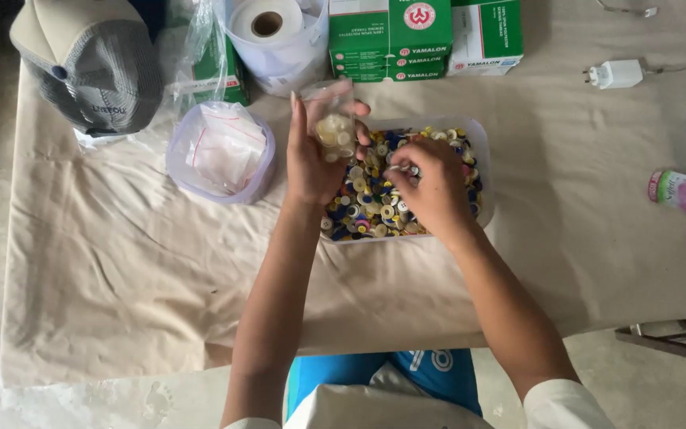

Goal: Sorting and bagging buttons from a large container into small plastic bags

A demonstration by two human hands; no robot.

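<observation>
1. Over the middle of the cloth-covered table (121, 262), the left hand (311, 155) is closed around a small clear plastic bag (333, 119), held upright and partly filled with pale, cream-coloured buttons.
2. Just beside it, the right hand (430, 187) hovers with fingers curled and pinched narrow over a clear rectangular tub (482, 139); a small pale button appears to sit between the fingertips, though it is too small to be sure.
3. That tub is heaped with mixed buttons (367, 206): round, flat, glossy, in blue, yellow, white and black.
4. Left of the hands, near but apart, stands a round, translucent lilac container (180, 171) stuffed with crinkled clear zip bags (228, 147).
5. Along the far edge sit green and white cardboard boxes (391, 40), a white paper roll (267, 24) inside a clear bag, and a grey mesh cap (89, 63) at the far-left corner.
6. Toward the right, a white plug adapter (617, 74) with its cable lies well apart from the tub; a small pink-capped bottle (680, 191) rests near the right edge.
7. Open room lies in the wide, creased beige cloth on the near left and between the tub and the bottle.
8. Both forearms cross the near table edge.
</observation>
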